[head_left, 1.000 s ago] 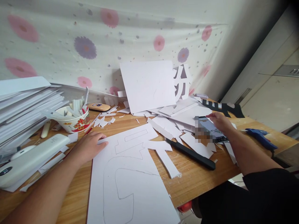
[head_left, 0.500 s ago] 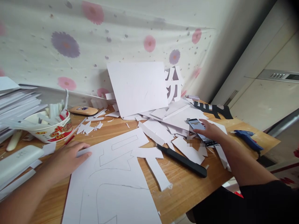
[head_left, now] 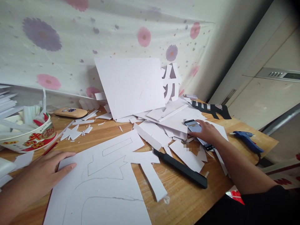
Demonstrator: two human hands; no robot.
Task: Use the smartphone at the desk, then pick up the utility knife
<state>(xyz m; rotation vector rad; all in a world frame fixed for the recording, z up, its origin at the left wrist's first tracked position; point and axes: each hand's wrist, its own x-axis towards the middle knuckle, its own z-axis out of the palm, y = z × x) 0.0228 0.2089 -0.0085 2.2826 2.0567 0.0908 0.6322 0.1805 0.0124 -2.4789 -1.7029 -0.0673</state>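
The right hand lies spread on the phone, fingers flat and nothing pinched, at the table's far right among white offcuts; the phone's long axis runs away and leftward. The left hand, far off, presses open-palmed on the pencilled white sheet; the black knife lies between them, nearer the right.

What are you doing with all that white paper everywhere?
A person sits at a wooden table littered with white offcuts. The left hand lies flat on a big white sheet with shapes pencilled on it, partly cut out. The right hand rests on a phone lying on the scrap pile. A black knife lies between the hands, untouched, and a blue glue gun sits at the far right.
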